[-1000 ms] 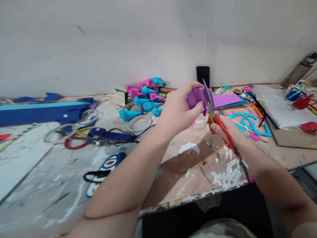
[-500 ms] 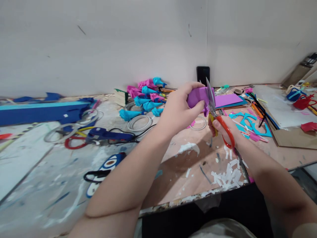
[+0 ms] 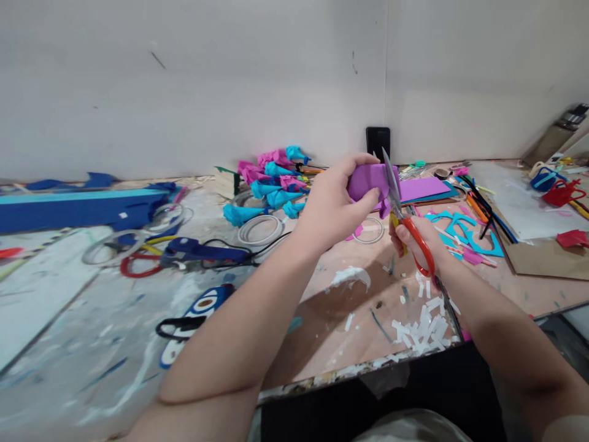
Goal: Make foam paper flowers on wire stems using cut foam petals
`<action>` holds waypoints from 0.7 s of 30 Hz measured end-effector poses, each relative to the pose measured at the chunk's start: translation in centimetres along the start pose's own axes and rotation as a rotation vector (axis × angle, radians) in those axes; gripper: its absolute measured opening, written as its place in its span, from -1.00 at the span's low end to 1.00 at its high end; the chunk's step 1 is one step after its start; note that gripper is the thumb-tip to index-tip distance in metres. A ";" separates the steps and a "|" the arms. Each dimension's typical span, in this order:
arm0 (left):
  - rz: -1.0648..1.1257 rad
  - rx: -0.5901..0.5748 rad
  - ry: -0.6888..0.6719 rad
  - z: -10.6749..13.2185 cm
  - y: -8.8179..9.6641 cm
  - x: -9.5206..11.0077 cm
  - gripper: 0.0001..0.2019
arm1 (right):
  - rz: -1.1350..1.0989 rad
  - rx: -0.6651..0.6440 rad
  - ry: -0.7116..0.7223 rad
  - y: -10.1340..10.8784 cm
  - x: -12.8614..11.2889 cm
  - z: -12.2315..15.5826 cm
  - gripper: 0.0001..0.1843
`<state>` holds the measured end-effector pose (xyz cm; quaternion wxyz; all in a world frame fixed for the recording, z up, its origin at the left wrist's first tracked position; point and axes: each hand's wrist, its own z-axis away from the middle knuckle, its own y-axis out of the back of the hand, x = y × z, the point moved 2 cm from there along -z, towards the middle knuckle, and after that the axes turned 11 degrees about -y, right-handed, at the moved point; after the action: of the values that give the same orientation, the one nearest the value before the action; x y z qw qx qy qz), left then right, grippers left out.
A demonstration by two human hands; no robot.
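My left hand [image 3: 343,199] pinches a curved piece of purple craft foam [image 3: 367,182] between thumb and fingers, above the table. In my right hand [image 3: 411,235] is a pair of scissors [image 3: 421,245] with red and yellow handles, pointing up. Its blades are parted around the right end of the purple piece. Part of the foam is hidden behind the blade and my left fingers. Behind the scissors lies a flat purple sheet [image 3: 426,189] on top of a blue one.
Pink and blue wrapped pieces [image 3: 271,184] lie at the back, with a black phone [image 3: 378,141] against the wall. White paper scraps [image 3: 426,325] cover the front edge. At left are a blue glue gun [image 3: 197,250], a roll of white cord [image 3: 260,229] and a blue panel [image 3: 73,210].
Both hands keep nearly the same pose, with the scissors still around the purple foam's edge. The whole view has shifted very slightly.
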<state>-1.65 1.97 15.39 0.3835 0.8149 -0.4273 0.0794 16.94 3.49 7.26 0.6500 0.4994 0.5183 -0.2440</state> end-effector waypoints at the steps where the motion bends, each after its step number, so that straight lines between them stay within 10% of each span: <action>1: 0.005 0.002 0.004 0.0 0.0 0.0 -0.60 | -0.009 0.010 -0.003 0.0 0.0 0.0 -0.26; 21: 0.012 -0.001 0.022 -0.1 0.2 0.2 -0.62 | -0.116 0.052 -0.078 -0.6 0.0 0.3 -0.28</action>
<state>-1.64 1.84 15.62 0.3883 0.8111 -0.4279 0.0906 16.53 2.96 7.04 0.6411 0.4754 0.5143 -0.3138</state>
